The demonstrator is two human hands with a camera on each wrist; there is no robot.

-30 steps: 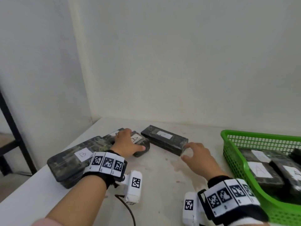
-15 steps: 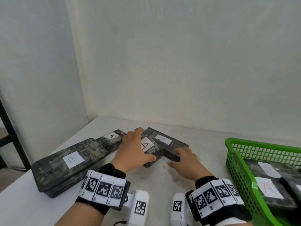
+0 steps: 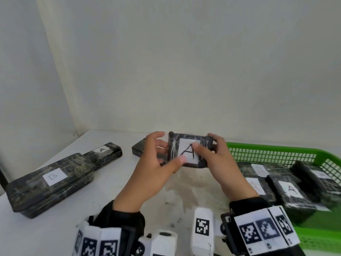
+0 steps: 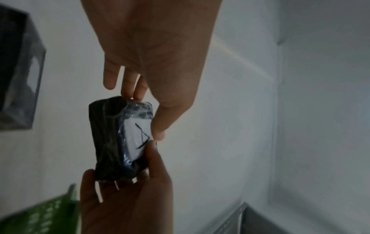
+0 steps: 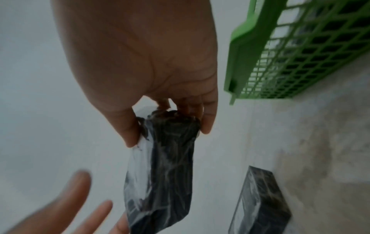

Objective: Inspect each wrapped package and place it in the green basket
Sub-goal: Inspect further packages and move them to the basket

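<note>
Package (image 3: 190, 151): a small dark block in clear film with a white label marked A; you held it in the air above the table (image 3: 55, 228), between your hands and just left of the basket (image 3: 276, 154).
Left hand (image 3: 153, 169): your thumb lay on the label face and your fingers curled behind the left end, pinching it.
Right hand (image 3: 219, 163): your thumb pressed on the label and your fingers wrapped the right end.
Handling: it kept its block shape under your grip, so it was probably stiff and light; the glossy film looked slippery.
Hold: you did best to take it by the two short ends, clear of the label.
Facing: the label faced up toward you, the A upright.
Long axis: it ran left to right, from one hand to the other.
Basket: it already held several A packages (image 3: 291, 193).
Table: three more packages lay there, one marked B (image 3: 53, 177).
</note>
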